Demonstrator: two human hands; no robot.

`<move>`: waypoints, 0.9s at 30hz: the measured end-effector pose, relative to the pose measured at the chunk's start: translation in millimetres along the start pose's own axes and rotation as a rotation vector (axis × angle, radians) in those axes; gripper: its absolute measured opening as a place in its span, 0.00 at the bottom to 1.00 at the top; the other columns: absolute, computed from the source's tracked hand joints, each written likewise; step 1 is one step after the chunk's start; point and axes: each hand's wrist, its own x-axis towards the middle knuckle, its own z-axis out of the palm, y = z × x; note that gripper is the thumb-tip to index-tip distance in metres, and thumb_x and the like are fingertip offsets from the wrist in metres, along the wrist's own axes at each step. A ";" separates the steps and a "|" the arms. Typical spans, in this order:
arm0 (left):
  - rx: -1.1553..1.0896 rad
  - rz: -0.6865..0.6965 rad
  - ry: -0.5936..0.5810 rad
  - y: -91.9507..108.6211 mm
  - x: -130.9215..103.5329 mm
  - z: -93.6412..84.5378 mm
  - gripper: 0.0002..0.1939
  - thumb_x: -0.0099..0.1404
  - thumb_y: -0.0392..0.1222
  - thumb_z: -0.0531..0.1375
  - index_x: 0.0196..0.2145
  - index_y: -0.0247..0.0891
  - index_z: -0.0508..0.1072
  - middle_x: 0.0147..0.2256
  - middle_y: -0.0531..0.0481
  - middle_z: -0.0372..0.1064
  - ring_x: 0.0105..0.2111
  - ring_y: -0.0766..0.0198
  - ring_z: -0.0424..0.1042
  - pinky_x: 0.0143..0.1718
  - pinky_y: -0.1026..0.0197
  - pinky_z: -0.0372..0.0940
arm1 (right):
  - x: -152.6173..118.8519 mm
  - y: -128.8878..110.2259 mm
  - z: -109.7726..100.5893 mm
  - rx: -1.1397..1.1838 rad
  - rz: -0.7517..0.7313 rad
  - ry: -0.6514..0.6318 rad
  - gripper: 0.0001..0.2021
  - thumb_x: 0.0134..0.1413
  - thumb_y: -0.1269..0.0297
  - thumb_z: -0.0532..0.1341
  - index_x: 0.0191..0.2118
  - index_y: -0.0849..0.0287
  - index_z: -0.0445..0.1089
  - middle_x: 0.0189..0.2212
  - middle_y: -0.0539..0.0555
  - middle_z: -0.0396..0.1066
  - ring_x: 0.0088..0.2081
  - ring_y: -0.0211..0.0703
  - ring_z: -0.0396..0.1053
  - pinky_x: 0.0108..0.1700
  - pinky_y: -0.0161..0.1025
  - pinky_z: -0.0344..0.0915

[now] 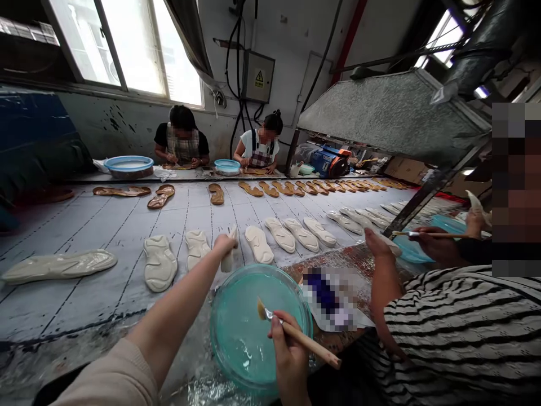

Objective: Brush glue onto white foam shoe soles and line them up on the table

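Observation:
My left hand (224, 245) reaches out over the white surface, its fingers closed around a cream shoe sole (229, 260) that is held on edge, beyond the rim of the basin. In my right hand (289, 355) is a paintbrush (310, 341) with a wooden handle. Its pale bristles point up and left above a green basin (216, 344) of cloudy liquid. On either side of my left hand lie more cream soles, one to the left (197, 248) and one to the right (258, 245).
Rows of cream soles and brown soles (217, 194) lie along the white lined surface (105, 220). At my right a co-worker in a striped top (443, 327) holds a brush. Two people work across the table beside blue basins (129, 164). A metal hood (389, 113) hangs at right.

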 end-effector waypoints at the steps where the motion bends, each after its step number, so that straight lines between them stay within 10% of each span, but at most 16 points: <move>1: -0.060 -0.005 -0.008 2.0 -7.1 -9.1 0.19 0.68 0.46 0.62 0.54 0.37 0.70 0.53 0.43 0.69 0.48 0.52 0.72 0.47 0.46 0.71 | 0.2 -2.0 -0.9 -0.003 0.012 -0.034 0.25 0.55 0.40 0.60 0.39 0.61 0.73 0.24 0.52 0.70 0.27 0.40 0.70 0.31 0.35 0.69; 10: -0.641 0.103 -0.146 -58.2 -163.3 -98.6 0.29 0.58 0.40 0.62 0.57 0.35 0.67 0.43 0.39 0.77 0.40 0.47 0.79 0.41 0.48 0.75 | 5.3 -6.9 10.4 -0.164 0.107 -0.433 0.20 0.54 0.46 0.62 0.26 0.60 0.69 0.18 0.47 0.62 0.23 0.36 0.61 0.27 0.32 0.57; 17: -0.992 -0.215 -0.081 -108.3 -215.9 -95.2 0.29 0.66 0.47 0.57 0.61 0.29 0.65 0.35 0.34 0.80 0.33 0.44 0.80 0.37 0.44 0.76 | 2.8 -15.9 11.4 -0.244 0.180 -0.466 0.20 0.52 0.44 0.62 0.27 0.58 0.69 0.19 0.48 0.63 0.23 0.39 0.62 0.27 0.34 0.55; 23: -0.990 -0.263 -0.043 -98.1 -232.9 -93.2 0.24 0.69 0.45 0.52 0.57 0.31 0.70 0.32 0.36 0.80 0.31 0.43 0.81 0.31 0.45 0.76 | 0.2 -31.5 2.7 -0.078 0.312 -0.539 0.21 0.49 0.45 0.65 0.23 0.60 0.67 0.14 0.45 0.56 0.19 0.33 0.53 0.22 0.32 0.50; 27: -1.023 -0.306 -0.150 -87.2 -246.1 -88.6 0.24 0.69 0.48 0.52 0.55 0.31 0.73 0.33 0.35 0.81 0.32 0.43 0.81 0.33 0.46 0.76 | -14.4 -57.2 -0.7 0.149 0.275 -0.582 0.22 0.54 0.42 0.60 0.35 0.59 0.73 0.21 0.49 0.66 0.25 0.37 0.65 0.30 0.35 0.65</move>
